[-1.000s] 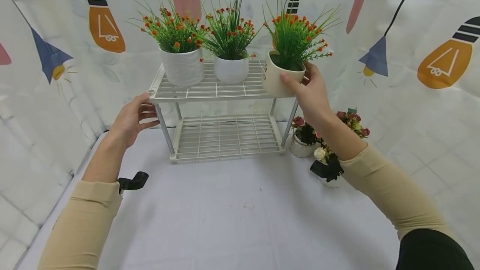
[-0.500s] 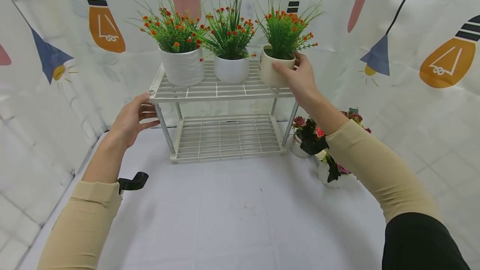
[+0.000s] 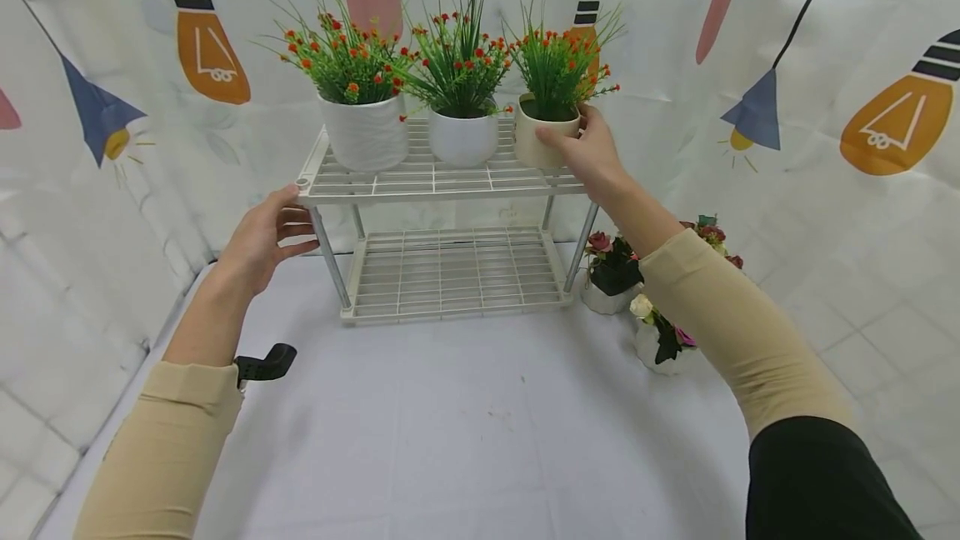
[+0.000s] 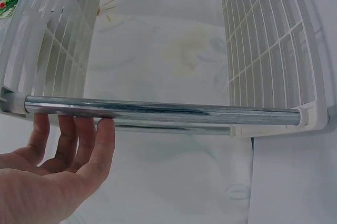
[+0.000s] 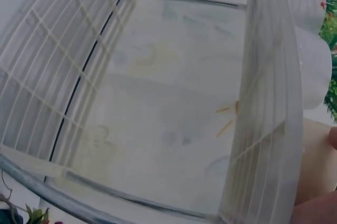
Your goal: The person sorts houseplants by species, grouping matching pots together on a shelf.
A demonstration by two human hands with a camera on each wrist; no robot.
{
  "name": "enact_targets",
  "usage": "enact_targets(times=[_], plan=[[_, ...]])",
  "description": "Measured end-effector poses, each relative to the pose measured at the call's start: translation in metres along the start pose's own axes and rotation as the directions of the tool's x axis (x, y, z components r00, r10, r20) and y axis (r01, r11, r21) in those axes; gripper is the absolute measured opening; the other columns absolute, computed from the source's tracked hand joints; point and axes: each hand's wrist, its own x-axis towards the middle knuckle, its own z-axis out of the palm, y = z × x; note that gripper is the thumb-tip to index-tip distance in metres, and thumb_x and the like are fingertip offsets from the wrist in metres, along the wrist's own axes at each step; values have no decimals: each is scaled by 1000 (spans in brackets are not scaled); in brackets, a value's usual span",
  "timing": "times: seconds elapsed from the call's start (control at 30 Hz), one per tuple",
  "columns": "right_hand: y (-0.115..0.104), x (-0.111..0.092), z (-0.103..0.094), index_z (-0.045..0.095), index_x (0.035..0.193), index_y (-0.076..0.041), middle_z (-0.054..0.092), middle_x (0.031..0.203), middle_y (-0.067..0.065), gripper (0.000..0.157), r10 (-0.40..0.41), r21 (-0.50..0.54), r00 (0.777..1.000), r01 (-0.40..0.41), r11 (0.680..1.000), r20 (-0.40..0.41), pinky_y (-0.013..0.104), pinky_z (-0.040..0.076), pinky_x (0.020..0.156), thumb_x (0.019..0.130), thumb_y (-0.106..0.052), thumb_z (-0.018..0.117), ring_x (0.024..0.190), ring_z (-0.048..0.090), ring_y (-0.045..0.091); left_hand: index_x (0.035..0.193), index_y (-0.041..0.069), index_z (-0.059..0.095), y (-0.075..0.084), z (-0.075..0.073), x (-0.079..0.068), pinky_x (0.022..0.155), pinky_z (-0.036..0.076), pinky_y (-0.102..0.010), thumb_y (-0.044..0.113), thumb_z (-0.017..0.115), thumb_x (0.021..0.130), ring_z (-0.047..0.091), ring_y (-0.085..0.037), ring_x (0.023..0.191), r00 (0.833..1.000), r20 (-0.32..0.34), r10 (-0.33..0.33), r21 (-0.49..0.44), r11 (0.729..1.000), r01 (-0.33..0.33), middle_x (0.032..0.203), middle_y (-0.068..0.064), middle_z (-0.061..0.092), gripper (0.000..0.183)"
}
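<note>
My right hand (image 3: pixel 594 155) grips the cream pot (image 3: pixel 536 144) of a plant (image 3: pixel 555 73) with grass blades and orange flowers, thumb in front and fingers at its right side. The pot stands at the right end of the top shelf of a white two-tier rack (image 3: pixel 420 197); the right wrist view catches only part of the cream pot (image 5: pixel 316 161). At the rack's left front corner is my left hand (image 3: pixel 258 240). In the left wrist view, its slightly bent fingertips touch the metal post (image 4: pixel 174 112) from one side, without wrapping round it.
Two white pots, one textured (image 3: pixel 365 136) and one smooth (image 3: pixel 462 140), hold red and orange flowers on the top shelf. Right of the rack, partly behind my right arm, stand small flower pots (image 3: pixel 606 298) on the white cloth (image 3: pixel 450 423). A printed curtain (image 3: pixel 675 107) hangs behind.
My right hand has moved the cream pot leftward and back along the top shelf, closer to the middle pot, and its tilt has lessened. My left hand stays at the rack corner.
</note>
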Motion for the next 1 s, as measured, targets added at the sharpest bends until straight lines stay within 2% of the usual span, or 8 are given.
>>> enact_targets(times=[0.23, 0.37, 0.53, 1.0], plan=[[2, -5, -8, 14, 164, -9, 28, 164, 9, 94, -34, -36, 999, 34, 999, 10, 34, 35, 116, 96, -39, 72, 147, 32, 19, 131, 18, 56, 2, 0, 0, 89, 53, -29, 60, 41, 106, 53, -19, 111, 1000, 5, 4, 2, 1000, -4, 123, -5, 49, 51], [4, -9, -13, 15, 164, -11, 23, 167, 6, 95, -21, -49, 1000, 21, 999, 6, 34, 29, 119, 95, -43, 73, 151, 24, 18, 133, 17, 55, 2, 0, 0, 87, 54, -24, 61, 42, 106, 53, -19, 111, 1000, -2, -2, -4, 1000, 2, 124, -5, 48, 53], [6, -18, -20, 14, 164, -14, 20, 168, 3, 95, -14, -59, 1000, 15, 998, 5, 36, 25, 122, 95, -47, 72, 153, 20, 17, 134, 16, 55, 2, 0, 0, 85, 53, -23, 61, 41, 105, 52, -20, 112, 1000, -3, -4, -1, 1000, 4, 125, -6, 48, 55], [7, -64, -43, 21, 163, -17, 25, 167, 2, 88, -94, -80, 995, 97, 992, 36, 46, 24, 122, 97, -48, 70, 152, 23, 16, 134, 17, 54, 3, 1, -1, 89, 54, -25, 62, 39, 105, 53, -19, 113, 1000, 1, -3, 31, 1000, 3, 125, -6, 48, 55]])
